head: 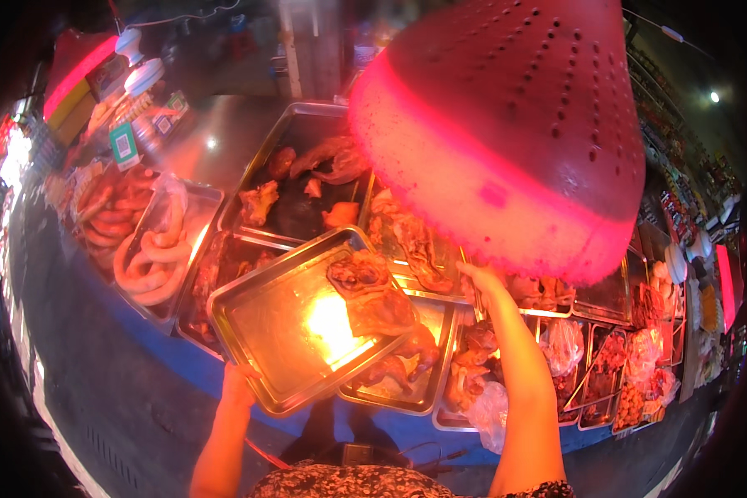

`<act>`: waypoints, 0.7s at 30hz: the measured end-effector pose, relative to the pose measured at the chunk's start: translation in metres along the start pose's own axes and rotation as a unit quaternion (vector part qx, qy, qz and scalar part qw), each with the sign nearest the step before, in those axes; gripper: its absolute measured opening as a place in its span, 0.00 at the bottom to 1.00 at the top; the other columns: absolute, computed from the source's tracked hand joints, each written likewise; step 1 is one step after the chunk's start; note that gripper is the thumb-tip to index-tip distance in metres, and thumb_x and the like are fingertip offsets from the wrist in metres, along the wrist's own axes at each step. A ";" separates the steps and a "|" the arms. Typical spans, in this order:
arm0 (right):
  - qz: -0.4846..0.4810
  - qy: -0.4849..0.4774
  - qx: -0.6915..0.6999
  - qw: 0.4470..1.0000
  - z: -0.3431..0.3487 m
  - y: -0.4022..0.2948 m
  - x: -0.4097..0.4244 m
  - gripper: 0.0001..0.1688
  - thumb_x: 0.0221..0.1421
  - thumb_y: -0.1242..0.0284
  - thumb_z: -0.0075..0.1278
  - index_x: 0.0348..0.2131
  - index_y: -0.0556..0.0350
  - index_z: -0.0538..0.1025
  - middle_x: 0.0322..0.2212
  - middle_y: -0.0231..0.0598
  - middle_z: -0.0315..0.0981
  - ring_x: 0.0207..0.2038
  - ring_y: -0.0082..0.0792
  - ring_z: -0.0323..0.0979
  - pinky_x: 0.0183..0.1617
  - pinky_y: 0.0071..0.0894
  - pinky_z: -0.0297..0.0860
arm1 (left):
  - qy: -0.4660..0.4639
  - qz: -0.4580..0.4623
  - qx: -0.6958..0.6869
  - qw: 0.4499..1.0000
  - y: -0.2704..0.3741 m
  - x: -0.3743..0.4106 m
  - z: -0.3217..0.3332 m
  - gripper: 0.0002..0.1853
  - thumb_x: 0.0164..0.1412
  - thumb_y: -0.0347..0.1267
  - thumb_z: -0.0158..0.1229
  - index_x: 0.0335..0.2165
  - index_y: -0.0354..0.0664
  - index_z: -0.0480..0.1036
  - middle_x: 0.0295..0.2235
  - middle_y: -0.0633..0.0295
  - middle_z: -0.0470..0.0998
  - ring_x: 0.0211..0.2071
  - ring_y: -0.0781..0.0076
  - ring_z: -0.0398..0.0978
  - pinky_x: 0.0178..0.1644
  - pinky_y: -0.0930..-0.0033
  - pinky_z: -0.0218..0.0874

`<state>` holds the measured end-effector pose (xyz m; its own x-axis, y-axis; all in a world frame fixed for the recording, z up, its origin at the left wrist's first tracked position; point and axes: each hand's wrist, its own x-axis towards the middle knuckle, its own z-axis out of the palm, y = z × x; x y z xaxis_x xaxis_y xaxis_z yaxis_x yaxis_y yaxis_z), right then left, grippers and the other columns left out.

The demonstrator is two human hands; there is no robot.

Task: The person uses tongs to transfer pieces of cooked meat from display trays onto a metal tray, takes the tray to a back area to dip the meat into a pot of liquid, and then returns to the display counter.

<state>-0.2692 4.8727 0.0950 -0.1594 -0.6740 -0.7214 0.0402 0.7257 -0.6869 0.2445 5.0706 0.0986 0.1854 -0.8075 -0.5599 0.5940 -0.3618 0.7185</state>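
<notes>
My left hand (239, 385) grips the near left corner of a steel tray (261, 311), which is tilted above other trays. A piece of cooked meat (376, 299) lies at that tray's right end, beside a bright lamp reflection. My right hand (480, 286) reaches forward under a large red lamp shade (504, 143). Its fingers are curled near the edge of a tray of meat pieces (411, 230); a thin dark thing shows below them, but what they grip is unclear. Partly under the held tray sits another tray with browned meat (404, 361).
Sausage coils (155, 255) fill a tray at left. Behind, a dark tray (292, 162) holds scattered meat pieces. Plastic bags (492, 414) lie over the trays at right. The low-hanging shade blocks the view at upper right. Printed code cards (124, 146) stand at back left.
</notes>
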 end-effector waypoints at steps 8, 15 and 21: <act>-0.071 0.099 -0.066 0.990 0.012 -0.007 0.037 0.19 0.50 0.62 0.59 0.19 0.52 0.68 0.10 0.31 0.60 0.08 0.26 0.53 0.10 0.28 0.48 | 0.009 0.004 0.003 1.000 -0.010 -0.003 -0.001 0.33 0.33 0.16 0.43 0.46 0.28 0.66 0.39 0.47 0.74 0.39 0.49 0.76 0.43 0.56 0.72; -0.166 0.051 -0.112 0.978 -0.038 0.010 -0.073 0.14 0.50 0.66 0.58 0.21 0.54 0.72 0.12 0.28 0.64 0.12 0.20 0.58 0.13 0.25 0.51 | -0.018 -0.013 0.011 1.000 -0.004 0.004 0.003 0.30 0.34 0.16 0.43 0.44 0.28 0.67 0.36 0.49 0.74 0.35 0.52 0.76 0.39 0.58 0.72; -0.240 -0.026 -0.169 0.956 -0.014 0.015 -0.194 0.17 0.46 0.64 0.62 0.26 0.59 0.75 0.17 0.28 0.66 0.20 0.18 0.63 0.22 0.23 0.60 | -0.026 -0.004 0.015 1.000 -0.021 0.037 -0.004 0.25 0.34 0.14 0.45 0.39 0.30 0.68 0.29 0.55 0.71 0.27 0.59 0.73 0.30 0.65 0.68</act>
<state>-0.2515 5.0161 0.2260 -0.0290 -0.9402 -0.3394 -0.3467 0.3279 -0.8788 0.2420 5.0498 0.0616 0.1391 -0.8276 -0.5439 0.5720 -0.3812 0.7263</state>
